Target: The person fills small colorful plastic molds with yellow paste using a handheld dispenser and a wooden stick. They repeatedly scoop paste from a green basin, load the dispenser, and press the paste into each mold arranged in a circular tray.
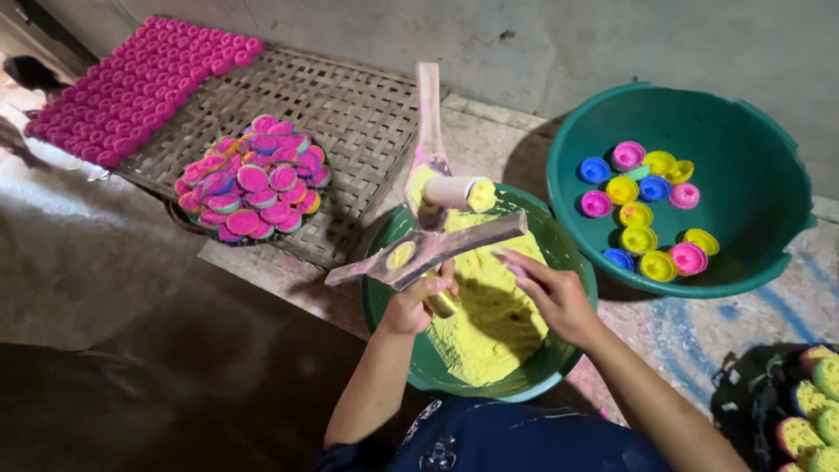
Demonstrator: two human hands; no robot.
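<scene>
My left hand (409, 304) is shut on a small brass-coloured cylinder mould (446, 304), held under the powder-dusted wooden lever (437, 247) of a hand press. The lever crosses a green basin (572, 262) heaped with yellow powder (489, 323). The press has an upright wooden post (428, 109) and a short roller (456, 192) with a yellow end. My right hand (552, 295) hovers over the powder at the lever's right end, fingers curled. Something pinkish shows at its fingertips, but I cannot tell whether it holds it.
A large green tub (760, 131) at the right holds several pink, yellow and blue caps (642, 210). A woven mat (367, 114) carries a heap of pink moulded pieces (253, 179) and rows of pink ones (140, 83). Yellow-green pieces (813, 406) lie at the bottom right.
</scene>
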